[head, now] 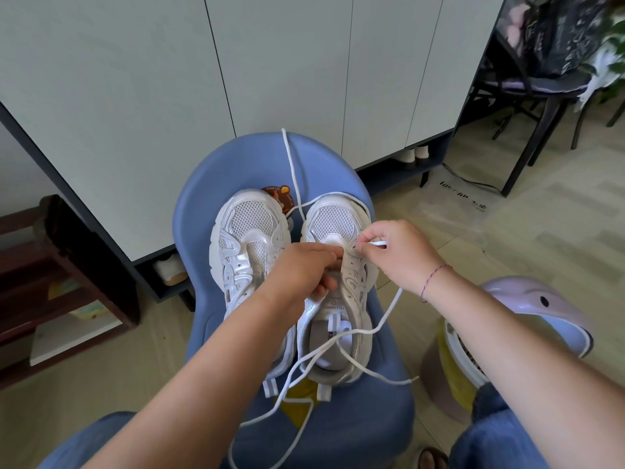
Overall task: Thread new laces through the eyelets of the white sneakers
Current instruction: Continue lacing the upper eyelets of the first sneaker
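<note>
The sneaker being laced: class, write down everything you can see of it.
The sneaker is white, with a mesh toe, glossy overlays, a chunky sole and a grey insole. It sits upright, toe away, on the blue seat beside its twin. The left hand grips its throat; the right hand pinches the white lace at a right-side eyelet. Loose lace trails across its heel.

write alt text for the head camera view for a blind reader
Seen from above, a person's right hand pinches the tip of a white lace at the eyelets of a white sneaker, which the left hand grips at the tongue. A second sneaker sits beside it on a blue chair.
</note>
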{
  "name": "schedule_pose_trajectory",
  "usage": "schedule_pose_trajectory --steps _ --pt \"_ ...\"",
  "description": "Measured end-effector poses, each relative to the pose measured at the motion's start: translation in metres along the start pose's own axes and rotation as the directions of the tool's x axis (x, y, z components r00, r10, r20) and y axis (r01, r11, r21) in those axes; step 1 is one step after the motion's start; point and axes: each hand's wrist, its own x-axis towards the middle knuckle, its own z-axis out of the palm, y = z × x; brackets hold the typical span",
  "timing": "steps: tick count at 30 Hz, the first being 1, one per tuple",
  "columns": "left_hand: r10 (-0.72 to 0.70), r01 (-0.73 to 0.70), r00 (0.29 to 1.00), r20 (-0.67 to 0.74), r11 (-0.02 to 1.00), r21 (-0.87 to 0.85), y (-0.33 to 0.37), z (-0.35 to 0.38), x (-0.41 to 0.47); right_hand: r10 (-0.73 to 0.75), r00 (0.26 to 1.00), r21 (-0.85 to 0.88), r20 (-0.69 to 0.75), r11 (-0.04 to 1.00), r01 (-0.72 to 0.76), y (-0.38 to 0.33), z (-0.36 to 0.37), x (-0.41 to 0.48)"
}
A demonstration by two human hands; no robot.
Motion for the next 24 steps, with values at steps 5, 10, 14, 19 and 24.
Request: schedule_pose_trajectory --steps 5,10,14,19,24 --pt "-0.010 0.010 1.000 -0.005 0.996 -0.083 -0.002 0.004 0.000 0.073 0.997 0.192 -0.019 0.979 -0.068 0.000 0.004 -0.001" --pt "-0.027 0.024 0.999 -0.018 0.988 -0.152 -0.004 0.003 0.002 0.259 0.966 0.450 -0.020 0.865 -0.223 0.005 0.014 -0.003" --pt "-0.038 0.034 0.999 -0.018 0.981 -0.191 -0.005 0.003 0.002 0.206 0.973 0.385 -0.100 0.910 -0.153 0.003 0.014 -0.004" --pt "-0.031 0.025 0.999 -0.019 0.960 -0.280 -0.008 0.006 0.000 0.124 0.983 0.253 -0.132 0.963 -0.088 0.001 0.014 -0.006" --pt "-0.041 0.044 0.999 0.015 0.962 -0.270 -0.006 0.006 -0.001 0.113 0.991 0.119 -0.069 0.987 -0.104 -0.011 0.013 -0.014"
